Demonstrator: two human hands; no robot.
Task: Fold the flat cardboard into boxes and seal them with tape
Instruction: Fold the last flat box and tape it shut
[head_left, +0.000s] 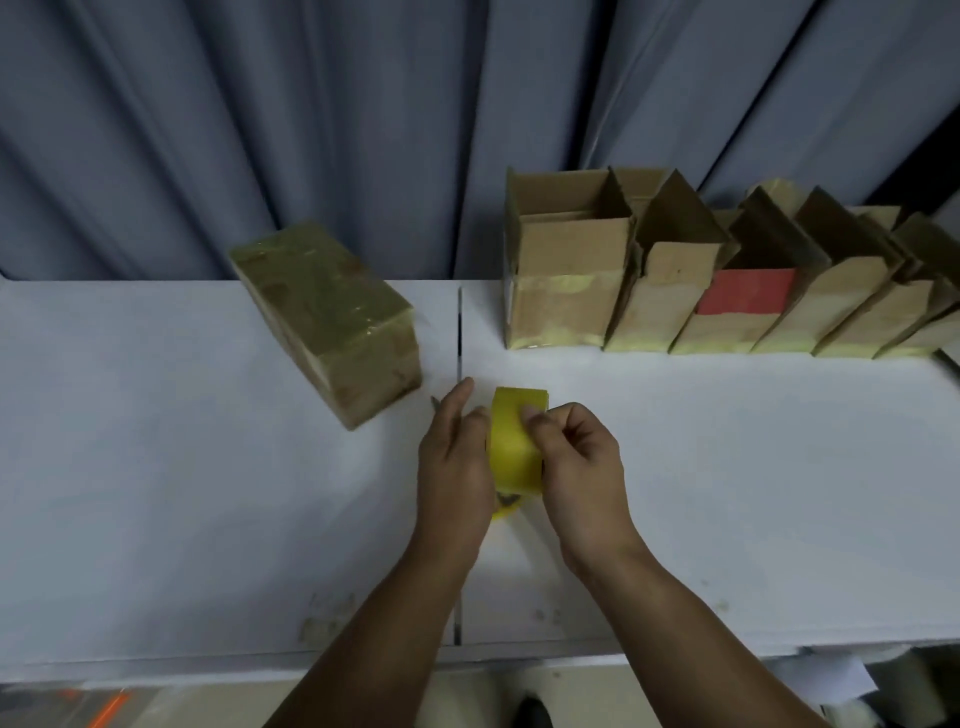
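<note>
Right hand (576, 462): fingers curled, thumb tip and forefinger pressed on the outer face of the yellow tape roll (514, 441), a pinch as if picking for the loose end. No free end visible from here.

Left hand (457, 457): flat against the roll's left side, forefinger straight and pointing away, thumb near the roll's edge. It braces the roll and does not wrap it. A small dark sliver shows beside that hand; cannot tell what it is.

The roll is on edge between both hands, over the middle of the white table (208, 493), near the table's seam (460, 332). Cannot tell whether it touches the surface.

Further out: sealed box (332, 322), fully taped, lies tilted to the left, well apart from the hands. To the right, against the grey curtain (260, 130), stands a row of open boxes (566, 270), bottoms taped, top flaps up, leaning on each other. No flat cardboard in view.

Risks, as I judge them:
- The end may split or tear narrow if a nail lifts only one corner.
- The roll may twist out, since the left hand only braces it.
- Pulled tape may fold onto itself.
- Reaching right could topple the leaning row.
</note>
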